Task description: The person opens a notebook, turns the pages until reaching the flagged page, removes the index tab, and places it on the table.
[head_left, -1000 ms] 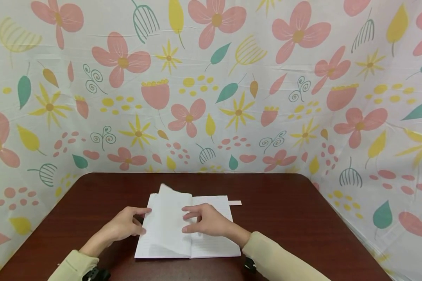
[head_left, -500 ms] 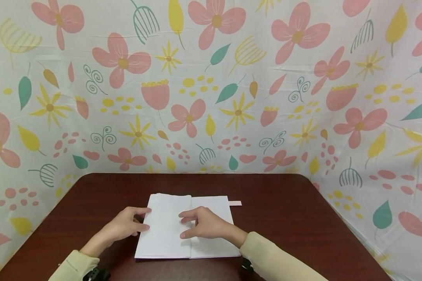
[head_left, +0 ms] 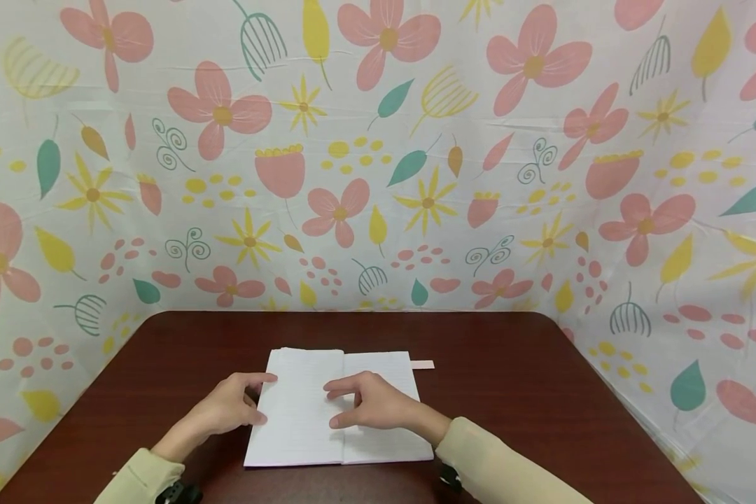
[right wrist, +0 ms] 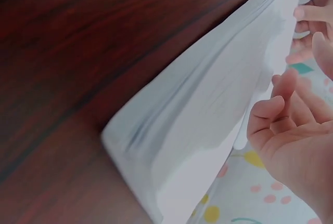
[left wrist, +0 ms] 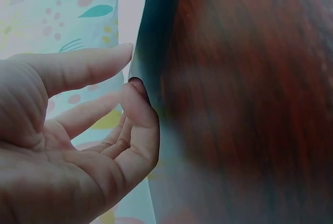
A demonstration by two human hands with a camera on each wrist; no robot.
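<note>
An opened notebook [head_left: 302, 427] with white lined pages lies flat on the table in the head view. At its left edge, my left hand [head_left: 229, 404] has two fingertips at the page edge. The left wrist view shows my left hand [left wrist: 88, 130] pinching that edge, one finger curled behind it. My right hand [head_left: 381, 401] hovers over the middle fold, fingers loosely bent and apart. In the right wrist view nothing shows between the fingers of my right hand [right wrist: 296, 125], beside the notebook [right wrist: 208, 115]. Whether its fingertips touch the paper I cannot tell.
The dark brown table [head_left: 510, 392] extends around the notebook. A pale pink tab [head_left: 423, 365] sticks out past the notebook's right edge. Behind and at the sides hangs a flower-patterned cloth [head_left: 378, 161].
A raised page one second ago has come down flat on the left side. My left fingers have shifted slightly along the left edge; my right hand has stayed near the fold.
</note>
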